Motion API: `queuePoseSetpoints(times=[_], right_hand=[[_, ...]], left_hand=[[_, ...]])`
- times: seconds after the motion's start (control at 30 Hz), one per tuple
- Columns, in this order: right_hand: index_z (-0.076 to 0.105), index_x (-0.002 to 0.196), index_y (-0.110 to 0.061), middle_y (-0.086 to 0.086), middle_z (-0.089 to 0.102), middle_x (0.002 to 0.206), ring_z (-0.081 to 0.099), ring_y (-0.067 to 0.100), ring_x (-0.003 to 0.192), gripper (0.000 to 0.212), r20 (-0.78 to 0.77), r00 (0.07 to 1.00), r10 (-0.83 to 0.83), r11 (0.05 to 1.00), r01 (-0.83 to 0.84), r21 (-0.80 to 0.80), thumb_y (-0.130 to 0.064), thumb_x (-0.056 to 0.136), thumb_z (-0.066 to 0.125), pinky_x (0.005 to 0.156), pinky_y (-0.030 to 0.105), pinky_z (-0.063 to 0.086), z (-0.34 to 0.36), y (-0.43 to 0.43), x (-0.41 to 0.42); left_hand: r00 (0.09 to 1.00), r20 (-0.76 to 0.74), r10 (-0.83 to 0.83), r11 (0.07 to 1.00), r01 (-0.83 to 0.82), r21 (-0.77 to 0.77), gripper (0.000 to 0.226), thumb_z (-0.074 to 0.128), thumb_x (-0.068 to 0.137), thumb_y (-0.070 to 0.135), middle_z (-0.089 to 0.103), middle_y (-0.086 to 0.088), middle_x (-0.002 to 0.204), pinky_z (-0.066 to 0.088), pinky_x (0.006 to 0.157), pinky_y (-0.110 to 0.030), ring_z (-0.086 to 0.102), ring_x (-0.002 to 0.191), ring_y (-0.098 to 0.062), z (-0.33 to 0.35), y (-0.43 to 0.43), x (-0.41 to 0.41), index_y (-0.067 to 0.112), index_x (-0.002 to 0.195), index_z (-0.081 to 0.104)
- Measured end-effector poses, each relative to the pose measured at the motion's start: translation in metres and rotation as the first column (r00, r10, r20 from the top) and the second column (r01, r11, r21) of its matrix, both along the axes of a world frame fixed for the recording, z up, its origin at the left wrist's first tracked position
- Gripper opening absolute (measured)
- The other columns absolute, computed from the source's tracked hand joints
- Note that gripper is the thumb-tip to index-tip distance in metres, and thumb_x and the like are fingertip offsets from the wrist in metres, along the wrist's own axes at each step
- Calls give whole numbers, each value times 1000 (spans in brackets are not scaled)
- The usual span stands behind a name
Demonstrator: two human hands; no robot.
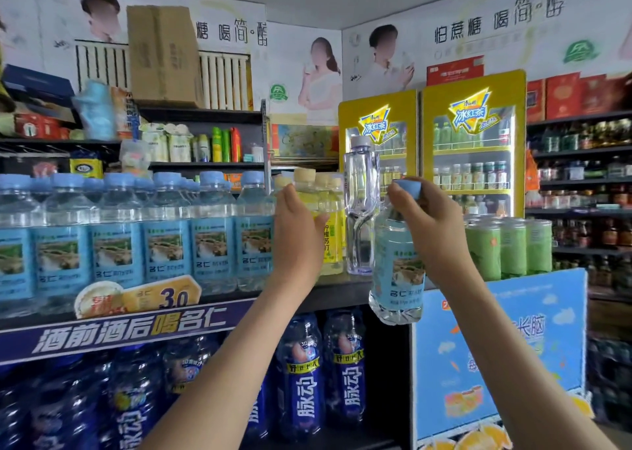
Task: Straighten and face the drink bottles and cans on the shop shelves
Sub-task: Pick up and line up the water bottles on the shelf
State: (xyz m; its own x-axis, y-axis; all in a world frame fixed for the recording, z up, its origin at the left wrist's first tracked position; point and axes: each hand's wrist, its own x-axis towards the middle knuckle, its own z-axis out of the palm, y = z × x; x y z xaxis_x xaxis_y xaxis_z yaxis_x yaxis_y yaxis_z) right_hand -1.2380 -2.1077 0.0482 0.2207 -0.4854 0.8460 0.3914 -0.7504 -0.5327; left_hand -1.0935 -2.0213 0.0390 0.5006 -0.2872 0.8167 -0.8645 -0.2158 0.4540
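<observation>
Right hand (425, 230), centre right of frame: fingers curled over the neck and blue cap of a blue-labelled water bottle (396, 271), which hangs upright in the air, in front of the shelf edge and clear of it, label facing the camera. Left hand (295, 234), centre of frame: wrapped round a yellow lemon-soda bottle (333, 241) standing on the upper shelf (136, 333), thumb across its front (label partly covered). Between the two hands: one tall clear bottle (360, 189) with a pale cap, upright on the same shelf, just beside the yellow ones. Left half of frame: row of matching blue-labelled water bottles (143, 244), labels forward, shoulder to shoulder. Lower shelf: dark blue drink bottles (345, 374). Right of the held bottle: green cans (513, 247) on a blue display stand (506, 340). Behind: two yellow drinks coolers (473, 148). Upper left: cardboard carton (164, 56).
</observation>
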Motion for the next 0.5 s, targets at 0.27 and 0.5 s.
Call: queuePoseSetpoints(times=[0.27, 0.5], right_hand=[[61, 83, -18, -17, 60, 56, 52, -1, 54, 14, -17, 995, 99, 995, -99, 35, -26, 94, 56, 57, 16, 41, -11, 1, 10], [61, 80, -14, -11, 66, 62, 60, 8, 62, 19, -30, 987, 159, 986, -157, 63, -26, 94, 56, 60, 19, 46, -17, 8, 18]], left_hand=[[993, 114, -38, 997, 31, 68, 87, 51, 97, 18, -17, -3, 159, 0, 117, -30, -10, 146, -19, -19, -1, 9, 12, 148, -19], [892, 348, 288, 939, -334, 81, 91, 82, 72, 20, 31, -17, 151, 43, 97, -43, 44, 119, -35, -33, 7, 5, 3, 145, 31]])
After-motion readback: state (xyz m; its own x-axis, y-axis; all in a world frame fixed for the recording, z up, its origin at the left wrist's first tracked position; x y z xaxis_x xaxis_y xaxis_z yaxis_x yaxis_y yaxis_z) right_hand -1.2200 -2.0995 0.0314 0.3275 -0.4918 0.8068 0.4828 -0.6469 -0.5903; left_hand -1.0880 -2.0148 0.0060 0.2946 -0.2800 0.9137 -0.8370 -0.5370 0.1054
